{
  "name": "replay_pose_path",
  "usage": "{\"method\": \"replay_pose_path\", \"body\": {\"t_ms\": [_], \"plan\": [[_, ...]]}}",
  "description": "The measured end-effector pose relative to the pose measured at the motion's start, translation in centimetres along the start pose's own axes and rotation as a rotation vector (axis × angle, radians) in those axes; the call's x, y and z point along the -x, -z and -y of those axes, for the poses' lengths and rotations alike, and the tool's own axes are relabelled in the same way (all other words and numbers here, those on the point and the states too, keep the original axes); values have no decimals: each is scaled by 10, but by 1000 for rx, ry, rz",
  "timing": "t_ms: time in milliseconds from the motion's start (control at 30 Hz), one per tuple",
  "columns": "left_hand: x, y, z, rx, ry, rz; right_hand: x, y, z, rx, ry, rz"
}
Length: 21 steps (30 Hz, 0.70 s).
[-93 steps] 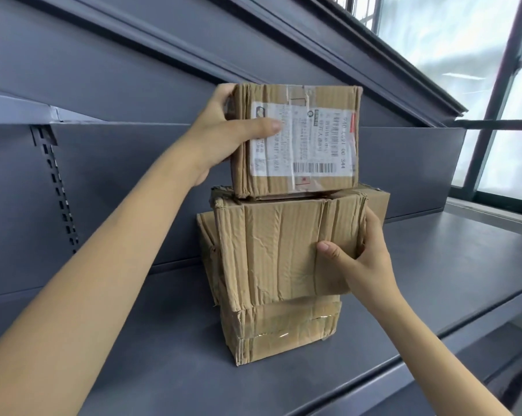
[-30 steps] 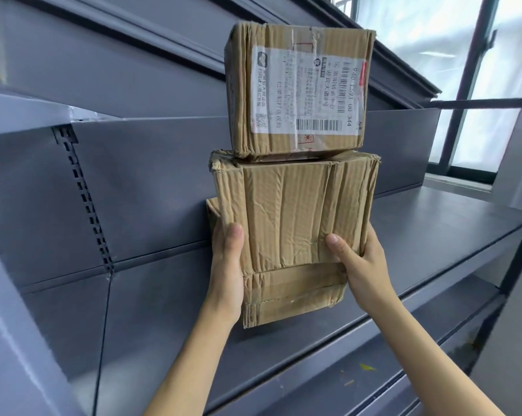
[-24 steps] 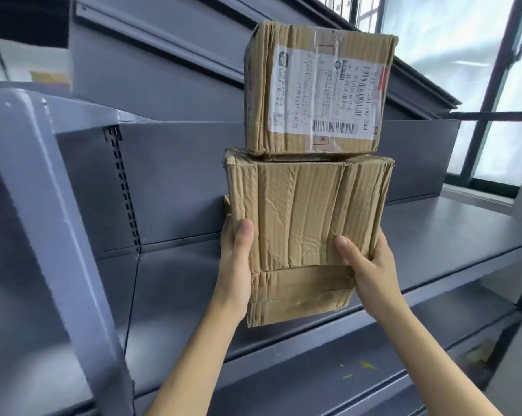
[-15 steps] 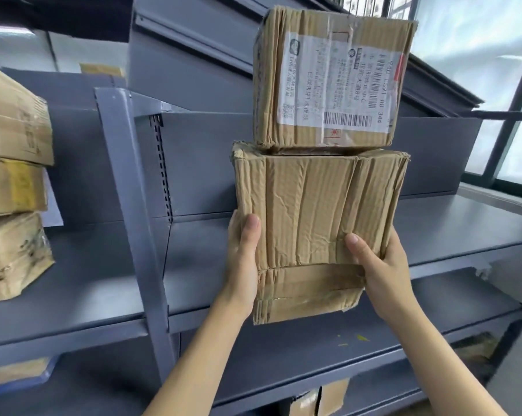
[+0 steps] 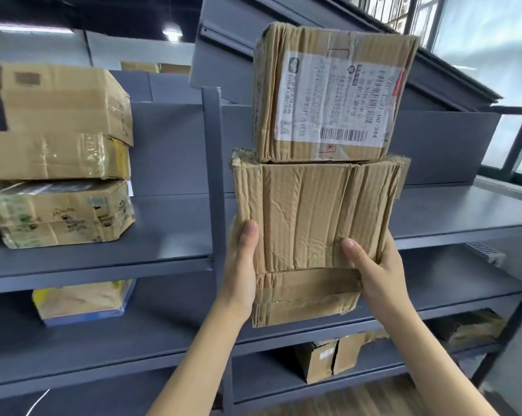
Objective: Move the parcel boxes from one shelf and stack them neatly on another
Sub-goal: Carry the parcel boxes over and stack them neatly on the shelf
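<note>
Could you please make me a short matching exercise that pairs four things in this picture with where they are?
Things:
1. labelled box
2. crumpled box
3. yellow-edged box
4. left hand

Places:
A. on the lower shelf at left
B. on top of the carried stack
C. gripping the stack's left side
D. directly under the labelled box

Pairs: 1-B, 2-D, 3-A, 4-C
</note>
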State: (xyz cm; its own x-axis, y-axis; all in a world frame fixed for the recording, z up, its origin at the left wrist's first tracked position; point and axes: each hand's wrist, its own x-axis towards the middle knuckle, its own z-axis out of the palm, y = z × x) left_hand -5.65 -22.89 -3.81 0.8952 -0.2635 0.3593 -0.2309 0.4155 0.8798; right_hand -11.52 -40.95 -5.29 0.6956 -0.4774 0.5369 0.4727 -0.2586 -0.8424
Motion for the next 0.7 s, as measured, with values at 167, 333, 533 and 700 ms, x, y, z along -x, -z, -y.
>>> {"method": "replay_pose_path", "body": {"t_ms": [167,333,533,700], "plan": [[45,49,-25,-13,28,-11,53,-39,18,-28,-43,18],[92,108,-52,-47,39,-76,109,-91,30,-57,-59,57],[140,176,-86,-70,52,-204,160,-157,46,-106,-87,147],[163,230,-110,-81,34,-283,181,-215,57,-146,-103,237]]}}
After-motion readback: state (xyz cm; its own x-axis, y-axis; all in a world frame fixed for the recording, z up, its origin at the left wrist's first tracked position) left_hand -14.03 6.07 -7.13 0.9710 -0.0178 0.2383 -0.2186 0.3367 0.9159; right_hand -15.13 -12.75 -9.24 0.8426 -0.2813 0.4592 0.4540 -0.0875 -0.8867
